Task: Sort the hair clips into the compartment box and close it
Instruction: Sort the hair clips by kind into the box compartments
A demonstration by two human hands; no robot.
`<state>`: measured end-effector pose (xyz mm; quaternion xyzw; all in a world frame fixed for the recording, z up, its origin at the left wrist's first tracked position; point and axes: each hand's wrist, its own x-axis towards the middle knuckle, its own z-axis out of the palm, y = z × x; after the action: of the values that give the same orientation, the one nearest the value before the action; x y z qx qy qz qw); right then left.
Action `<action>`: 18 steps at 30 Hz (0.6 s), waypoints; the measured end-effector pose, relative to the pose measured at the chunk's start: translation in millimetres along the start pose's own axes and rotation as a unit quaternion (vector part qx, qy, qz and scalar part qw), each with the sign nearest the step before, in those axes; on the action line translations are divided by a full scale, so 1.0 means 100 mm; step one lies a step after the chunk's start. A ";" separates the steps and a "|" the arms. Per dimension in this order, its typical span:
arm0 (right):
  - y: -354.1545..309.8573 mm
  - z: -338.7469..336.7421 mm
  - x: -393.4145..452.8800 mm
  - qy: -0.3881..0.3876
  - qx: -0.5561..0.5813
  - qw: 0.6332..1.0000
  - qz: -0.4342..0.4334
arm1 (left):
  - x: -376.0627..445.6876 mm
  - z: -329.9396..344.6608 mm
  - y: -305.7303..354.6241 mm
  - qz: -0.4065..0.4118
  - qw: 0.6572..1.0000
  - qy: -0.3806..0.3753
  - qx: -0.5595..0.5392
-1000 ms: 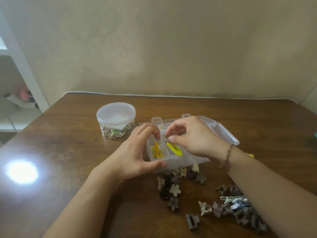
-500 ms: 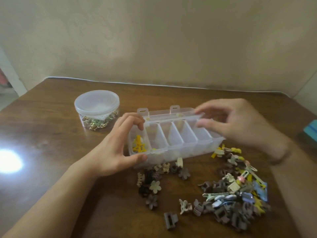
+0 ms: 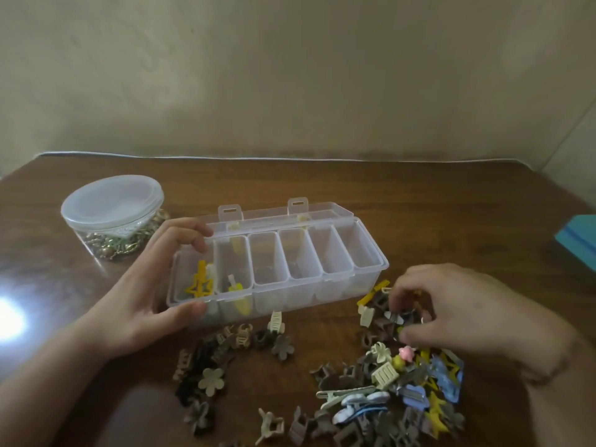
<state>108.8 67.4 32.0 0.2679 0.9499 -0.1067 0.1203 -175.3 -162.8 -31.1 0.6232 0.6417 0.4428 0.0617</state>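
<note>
Both hands [image 3: 142,291] [image 3: 458,311] curled, box [image 3: 371,269] and clips [image 3: 393,317].

The room was dim and warm-toned. A hard white glare burned on the desk [image 3: 290,188] at the left edge, reflecting a light overhead. Soft shadows lay under the hands. The picture was slightly soft throughout, and the wide lens bowed the far desk edge.

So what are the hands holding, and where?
The left hand grips the compartment box by its left end. The right hand reaches into the clip pile; whether it holds a clip cannot be told.
</note>
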 end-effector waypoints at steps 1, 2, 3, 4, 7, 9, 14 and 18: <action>-0.02 0.02 0.01 0.008 -0.012 1.000 -0.007 | 0.01 0.01 0.01 0.001 1.000 -0.001 0.000; -0.04 0.02 0.02 0.012 -0.018 1.000 -0.012 | 0.02 0.01 0.02 0.001 1.000 -0.002 0.000; -0.05 0.03 0.03 0.012 -0.021 1.000 -0.018 | 0.03 0.01 0.02 -0.001 1.000 -0.003 0.000; -0.05 0.03 0.03 0.013 -0.025 0.999 -0.024 | 0.03 0.02 0.03 -0.003 1.000 -0.005 0.000; -0.07 0.04 0.02 0.015 -0.015 0.999 -0.048 | 0.04 0.02 0.03 -0.005 1.000 -0.010 0.001; -0.07 0.05 0.02 0.014 -0.001 0.998 -0.062 | 0.04 0.02 0.03 -0.010 1.000 -0.012 0.000; -0.09 0.07 0.03 0.037 -0.020 0.997 -0.062 | 0.05 0.02 0.01 0.002 1.000 -0.021 0.023; -0.14 0.11 0.08 0.043 -0.002 0.997 -0.064 | 0.04 0.02 0.00 -0.001 1.000 -0.026 0.013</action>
<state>96.6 56.3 21.2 0.2107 0.9697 -0.1007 0.0723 -175.4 -158.6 -30.5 0.6346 0.6464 0.4177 0.0706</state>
